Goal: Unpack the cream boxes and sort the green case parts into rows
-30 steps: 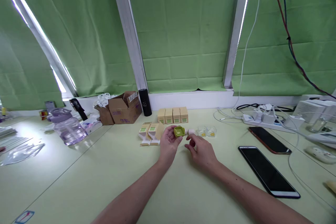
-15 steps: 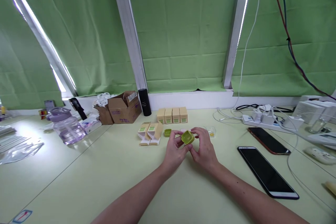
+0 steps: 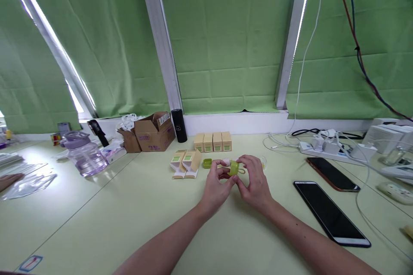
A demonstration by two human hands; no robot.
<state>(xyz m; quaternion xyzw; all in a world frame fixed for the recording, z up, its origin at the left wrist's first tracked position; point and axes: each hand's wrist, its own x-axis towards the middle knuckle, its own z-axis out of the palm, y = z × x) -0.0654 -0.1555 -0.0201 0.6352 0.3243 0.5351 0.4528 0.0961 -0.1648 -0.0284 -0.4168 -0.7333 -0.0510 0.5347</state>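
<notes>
Green, the looped cap-like piece (image 3: 234,168) sits pinched between left hand (image 3: 217,187) and right hand (image 3: 256,182) over the table (image 3: 129,206); two opened cartons (image 3: 185,164) and four seemingly closed cartons (image 3: 213,142) suggest work partway, this piece's handling unfinished.

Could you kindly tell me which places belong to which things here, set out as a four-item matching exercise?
1. looped green piece
2. black cylinder
3. lilac jug
4. white-edged phone

A. left of the cardboard box
B. beside the brown-edged phone
C. between left hand and right hand
D. just right of the box

Pairs: 1-C, 2-D, 3-A, 4-B
</notes>
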